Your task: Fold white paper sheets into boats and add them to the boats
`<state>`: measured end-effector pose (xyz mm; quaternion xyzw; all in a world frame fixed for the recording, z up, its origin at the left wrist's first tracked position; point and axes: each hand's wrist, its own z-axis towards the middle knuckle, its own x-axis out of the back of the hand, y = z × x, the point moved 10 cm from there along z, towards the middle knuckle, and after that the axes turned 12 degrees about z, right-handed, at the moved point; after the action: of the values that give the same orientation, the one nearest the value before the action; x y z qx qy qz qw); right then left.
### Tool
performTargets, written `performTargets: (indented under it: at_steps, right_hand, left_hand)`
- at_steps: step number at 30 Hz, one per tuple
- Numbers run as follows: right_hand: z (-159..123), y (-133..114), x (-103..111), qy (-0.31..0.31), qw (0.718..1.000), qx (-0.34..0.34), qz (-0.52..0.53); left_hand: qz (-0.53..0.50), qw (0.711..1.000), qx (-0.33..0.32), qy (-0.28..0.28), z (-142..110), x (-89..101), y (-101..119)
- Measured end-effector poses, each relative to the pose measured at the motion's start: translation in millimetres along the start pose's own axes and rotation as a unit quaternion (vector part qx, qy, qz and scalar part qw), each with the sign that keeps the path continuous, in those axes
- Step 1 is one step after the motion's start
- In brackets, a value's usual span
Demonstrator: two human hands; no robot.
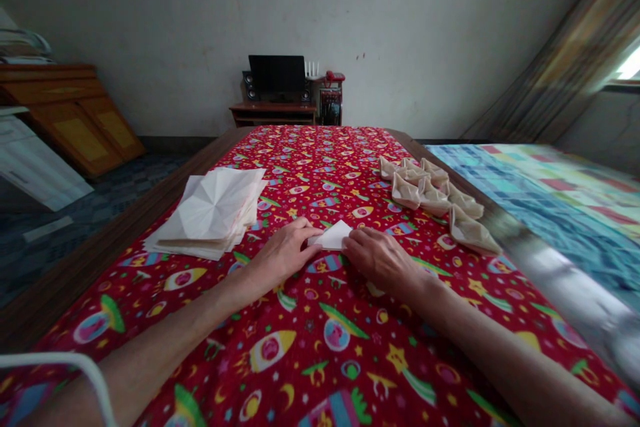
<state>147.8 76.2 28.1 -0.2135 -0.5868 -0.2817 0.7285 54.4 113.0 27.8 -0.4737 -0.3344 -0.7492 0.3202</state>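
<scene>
Where the hands meet: a small white folded paper (pixel 333 236), crisp, flat and peaked at the top, lies on the cloth between them, touching both.
Left hand (pixel 287 245): thumb and fingers only slightly parted, closed on the paper's left end.
Right hand (pixel 381 260): fingers bent close together, holding the paper's right end.
Cloth (pixel 270 350): soft-looking red fabric printed with rockets, stars and moons, spread over a dark wooden table (pixel 533 267).
Sheets (pixel 215 203): a loose pile of thin, pale squares left of the hands, the top one scored with radiating creases.
Folded pieces (pixel 434 197): beige, hollow, pointed forms grouped in rows on the right.
Cabinet (pixel 75 127): orange-brown wood, doors closed, contents hidden.
</scene>
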Motion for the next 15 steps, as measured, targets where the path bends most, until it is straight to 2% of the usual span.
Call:
performTargets:
  at_steps: [9, 15]
  right_hand:
    - [0.3, 5.6, 0.8, -0.002, 0.999, -0.013, 0.029]
    - [4.5, 7.2, 1.7, -0.018, 0.999, -0.048, 0.017]
  left_hand:
    - [0.087, 0.994, -0.067, 0.02, -6.0, 4.1, 12.8]
    - [0.238, 0.962, -0.127, -0.048, -8.3, -1.3, 29.3]
